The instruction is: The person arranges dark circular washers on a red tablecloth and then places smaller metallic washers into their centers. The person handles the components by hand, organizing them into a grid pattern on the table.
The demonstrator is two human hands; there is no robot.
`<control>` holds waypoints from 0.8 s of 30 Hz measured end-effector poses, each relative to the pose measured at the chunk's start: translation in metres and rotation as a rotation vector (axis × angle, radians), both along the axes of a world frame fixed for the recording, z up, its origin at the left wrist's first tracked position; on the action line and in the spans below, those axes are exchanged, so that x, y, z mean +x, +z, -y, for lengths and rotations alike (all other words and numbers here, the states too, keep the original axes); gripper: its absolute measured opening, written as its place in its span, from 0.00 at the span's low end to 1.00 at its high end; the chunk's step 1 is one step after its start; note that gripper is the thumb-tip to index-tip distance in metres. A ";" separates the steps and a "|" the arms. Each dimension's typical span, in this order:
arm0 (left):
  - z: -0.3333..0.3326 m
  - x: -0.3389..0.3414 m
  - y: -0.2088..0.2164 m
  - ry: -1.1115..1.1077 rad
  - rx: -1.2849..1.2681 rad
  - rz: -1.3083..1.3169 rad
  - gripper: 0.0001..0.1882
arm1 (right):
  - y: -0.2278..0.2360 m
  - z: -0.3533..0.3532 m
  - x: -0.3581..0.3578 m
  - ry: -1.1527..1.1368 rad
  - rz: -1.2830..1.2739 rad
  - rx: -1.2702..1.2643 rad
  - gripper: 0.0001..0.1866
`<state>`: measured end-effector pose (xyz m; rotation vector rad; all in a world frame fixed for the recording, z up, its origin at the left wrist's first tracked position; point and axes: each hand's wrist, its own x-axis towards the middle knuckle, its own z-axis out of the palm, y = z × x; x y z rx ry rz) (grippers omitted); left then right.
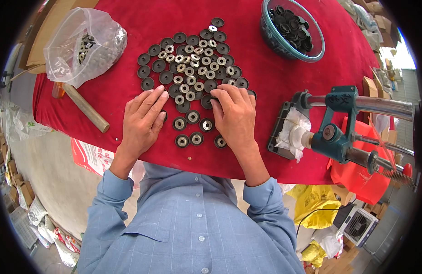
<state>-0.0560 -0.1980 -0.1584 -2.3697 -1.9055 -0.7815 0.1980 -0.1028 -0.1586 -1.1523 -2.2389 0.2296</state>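
Black discs mostly flat, rimmed-side up

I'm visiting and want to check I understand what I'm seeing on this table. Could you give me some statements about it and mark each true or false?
1. Black discs lie on a red cloth. True.
2. The left hand and right hand both wear gloves. False: both are bare.
3. Several discs nearest the person have silvery rings in them. True.
4. The teal metal press stands to the left of the hands. False: it is to their right.
5. The clear bowl contains black pieces. True.
6. The wooden stick is held in the left hand. False: it lies on the cloth, left of that hand.
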 end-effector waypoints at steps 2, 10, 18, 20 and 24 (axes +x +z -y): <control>-0.001 0.002 0.002 0.014 -0.023 -0.022 0.25 | 0.000 -0.001 -0.001 -0.002 0.004 0.004 0.13; 0.003 -0.003 -0.011 0.070 0.024 0.144 0.23 | -0.001 -0.006 -0.005 -0.015 -0.035 0.051 0.13; 0.005 -0.002 -0.006 0.095 0.011 0.071 0.21 | 0.015 0.016 0.028 -0.075 -0.175 -0.049 0.16; 0.004 -0.003 -0.001 0.104 -0.011 0.023 0.20 | 0.011 0.030 0.035 -0.057 -0.163 -0.064 0.16; 0.010 0.003 -0.005 0.159 -0.025 -0.013 0.20 | 0.006 0.042 0.032 -0.036 -0.096 -0.014 0.14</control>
